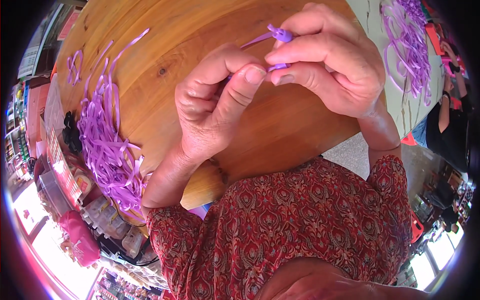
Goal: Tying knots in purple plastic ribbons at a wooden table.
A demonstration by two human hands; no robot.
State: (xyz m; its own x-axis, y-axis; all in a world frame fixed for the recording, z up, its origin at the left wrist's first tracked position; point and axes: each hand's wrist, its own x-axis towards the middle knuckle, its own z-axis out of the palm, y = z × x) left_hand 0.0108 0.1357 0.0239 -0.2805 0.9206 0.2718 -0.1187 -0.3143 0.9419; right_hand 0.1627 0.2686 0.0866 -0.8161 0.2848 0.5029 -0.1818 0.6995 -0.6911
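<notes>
Above the wooden table, my left hand (212, 95) is closed, thumb pressed against the bent index finger on a narrow purple ribbon (257, 40). Close beside it, my right hand (337, 62) pinches the same ribbon; a short purple end shows between its thumb and fingers. A small purple piece (281, 34), perhaps a fitting or a folded bit of ribbon, sits at the right fingertips. The fingers hide how it joins the ribbon. Both hands nearly touch at the thumbs.
A heap of purple ribbons (107, 150) lies along the left side of the wooden table (155, 100). More ribbons (407, 47) lie on a pale table (367, 20) to the right. Plastic containers (107, 217) and a pink bag (80, 237) stand left. Another person (447, 120) is at the far right.
</notes>
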